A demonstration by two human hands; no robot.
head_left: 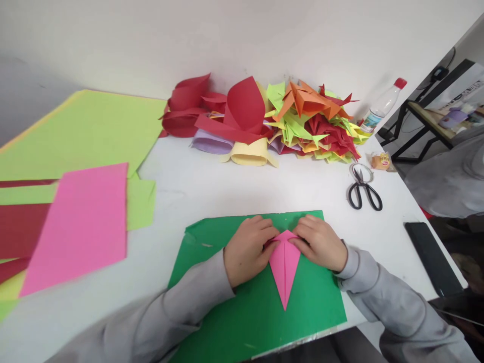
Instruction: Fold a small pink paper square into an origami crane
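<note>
My left hand (249,252) and right hand (321,242) pinch the side corners of the pink, kite-shaped folded paper (285,269) between them, probably light, crisp, easily creased, best held there.

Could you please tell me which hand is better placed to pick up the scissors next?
Probably the right hand: the scissors lie nearer it, on its side; the left hand is across the pink paper.
</note>
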